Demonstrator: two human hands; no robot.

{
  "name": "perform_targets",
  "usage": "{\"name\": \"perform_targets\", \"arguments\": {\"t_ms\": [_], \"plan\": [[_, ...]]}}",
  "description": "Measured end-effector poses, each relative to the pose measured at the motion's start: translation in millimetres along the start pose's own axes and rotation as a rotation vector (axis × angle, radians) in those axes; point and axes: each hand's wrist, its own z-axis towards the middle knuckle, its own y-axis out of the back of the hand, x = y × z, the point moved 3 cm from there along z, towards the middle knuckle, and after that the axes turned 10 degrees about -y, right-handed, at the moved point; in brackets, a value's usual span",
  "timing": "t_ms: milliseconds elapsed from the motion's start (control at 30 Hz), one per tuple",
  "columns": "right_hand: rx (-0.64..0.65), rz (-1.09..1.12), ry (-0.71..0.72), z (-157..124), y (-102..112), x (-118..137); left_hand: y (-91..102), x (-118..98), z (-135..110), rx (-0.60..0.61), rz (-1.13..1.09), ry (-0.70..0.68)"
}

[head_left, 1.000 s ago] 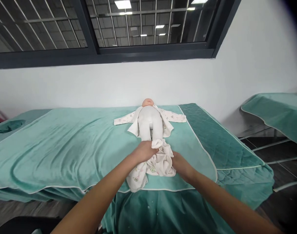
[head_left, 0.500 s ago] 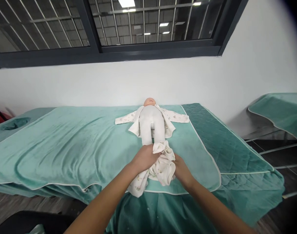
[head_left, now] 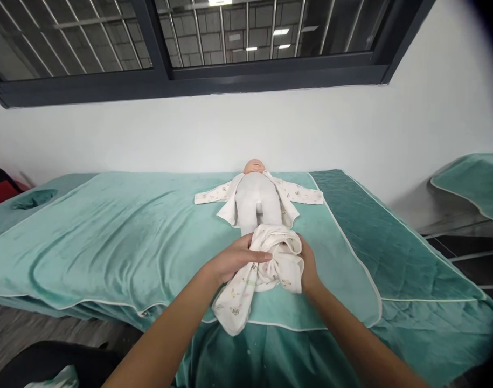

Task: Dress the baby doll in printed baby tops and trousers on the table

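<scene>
A baby doll (head_left: 257, 188) lies on its back with its head toward the wall and its legs pointing at me. Beneath its pale grey body spreads an opened white printed baby jacket (head_left: 305, 193), sleeves out to both sides. White printed baby pants (head_left: 280, 253) are bunched at the doll's lower legs, hiding the feet. My left hand (head_left: 236, 260) grips the bunch from the left, thumb across the fabric. On the right edge, my right hand (head_left: 307, 264) is closed round the cloth, its fingers partly hidden. One pant leg (head_left: 234, 307) hangs loose below my left hand.
A light green sheet (head_left: 120, 242) covers the bed, over a darker quilted cover (head_left: 375, 237). At the left is a face hole (head_left: 34, 199). Another green-covered surface (head_left: 472, 180) stands at the right. Behind are a white wall and a barred window (head_left: 246, 37).
The bunched pants have been gathered wider around the doll's lower legs, covering more of them. My left thumb now lies stretched over the fabric. The view has shifted slightly.
</scene>
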Motion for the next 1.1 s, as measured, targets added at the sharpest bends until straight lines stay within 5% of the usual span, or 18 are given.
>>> {"name": "perform_targets", "arguments": {"t_ms": [233,467,667,767,867,967,1100], "plan": [[-0.012,0.028,-0.034,7.9,3.1,-4.4,10.1,-8.1,25.2,-0.119,-0.006,-0.09],[-0.098,-0.129,0.014,7.7,1.8,13.7,15.4,-23.9,55.1,-0.201,0.496,-0.348],[-0.201,-0.244,0.062,36.2,-0.3,16.9,26.4,-34.5,87.7,-0.278,0.798,-0.515],[-0.214,-0.311,0.097,48.2,0.7,21.5,36.9,-34.9,91.3,-0.319,0.788,-0.548],[-0.193,-0.409,0.087,50.3,4.3,26.2,49.8,-28.3,82.3,-0.212,0.629,-0.489],[-0.087,-0.501,0.172,45.7,3.0,40.6,64.4,-13.4,69.1,-0.151,0.352,-0.397],[0.383,-0.692,0.197,50.3,-20.7,79.4,73.5,9.2,59.7,-0.162,0.031,-0.399]]}}
